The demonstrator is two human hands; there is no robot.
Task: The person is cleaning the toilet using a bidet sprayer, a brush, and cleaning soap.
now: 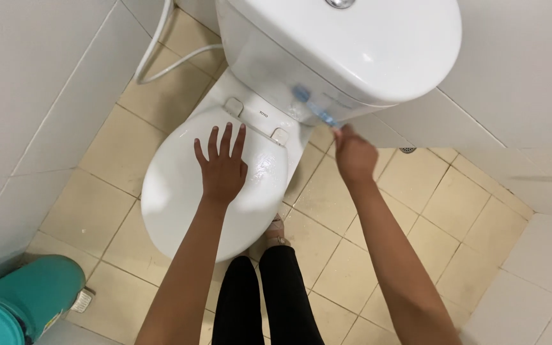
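Right hand (354, 153) clenched on blue brush (314, 107), just right of toilet tank (352, 51); long axis slanting up-left, bristles against tank front. Left hand (222, 167) spread flat on closed lid (180, 191), below tank, farther from brush.

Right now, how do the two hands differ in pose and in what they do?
The left hand lies flat with fingers spread on the closed toilet lid; the right hand is closed in a grip on a blue brush. The left hand holds nothing; the right hand presses the brush against the white tank. Both are bare.
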